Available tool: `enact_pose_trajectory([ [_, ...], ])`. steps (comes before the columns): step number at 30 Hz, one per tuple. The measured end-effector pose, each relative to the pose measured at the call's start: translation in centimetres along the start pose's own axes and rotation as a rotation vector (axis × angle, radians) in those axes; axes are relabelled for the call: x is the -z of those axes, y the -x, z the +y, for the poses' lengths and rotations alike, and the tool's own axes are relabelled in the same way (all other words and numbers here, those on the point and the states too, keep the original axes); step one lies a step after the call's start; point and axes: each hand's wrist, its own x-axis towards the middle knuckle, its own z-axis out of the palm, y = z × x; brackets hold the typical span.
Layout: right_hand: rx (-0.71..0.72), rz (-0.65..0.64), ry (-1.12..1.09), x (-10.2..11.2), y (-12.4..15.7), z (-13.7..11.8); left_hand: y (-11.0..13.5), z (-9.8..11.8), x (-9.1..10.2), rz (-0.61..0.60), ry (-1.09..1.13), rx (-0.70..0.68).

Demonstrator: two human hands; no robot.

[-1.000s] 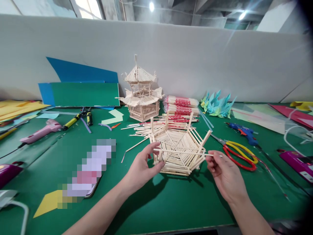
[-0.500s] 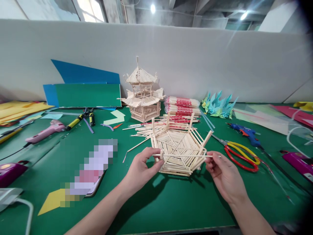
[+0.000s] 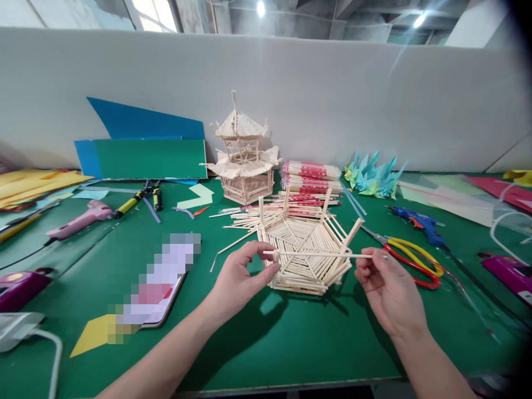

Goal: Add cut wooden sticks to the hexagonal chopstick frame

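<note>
A hexagonal frame of thin wooden sticks, with short upright posts at its corners, lies in front of me. My left hand pinches the post at its near-left corner between thumb and fingers. My right hand holds the right end of a long thin wooden stick between thumb and fingers. That stick runs level across the near side of the frame, its left end against the pinched post. Behind the frame stands a pagoda model made of sticks.
Loose sticks and bagged stick bundles lie behind the frame. Scissors and a blue glue gun are on the right. To the left are a phone, a pink glue gun and pliers.
My right hand has moved slightly right and outward with its end of the stick. The stick has risen a little in view. My left hand stays at the corner post.
</note>
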Motion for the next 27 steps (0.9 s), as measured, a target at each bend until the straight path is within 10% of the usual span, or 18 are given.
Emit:
enact_pose_trajectory([
  [27, 0.086, 0.082, -0.012, 0.6, -1.9, -1.3, -0.6, 0.6, -0.9, 0.027, 0.066, -0.065],
])
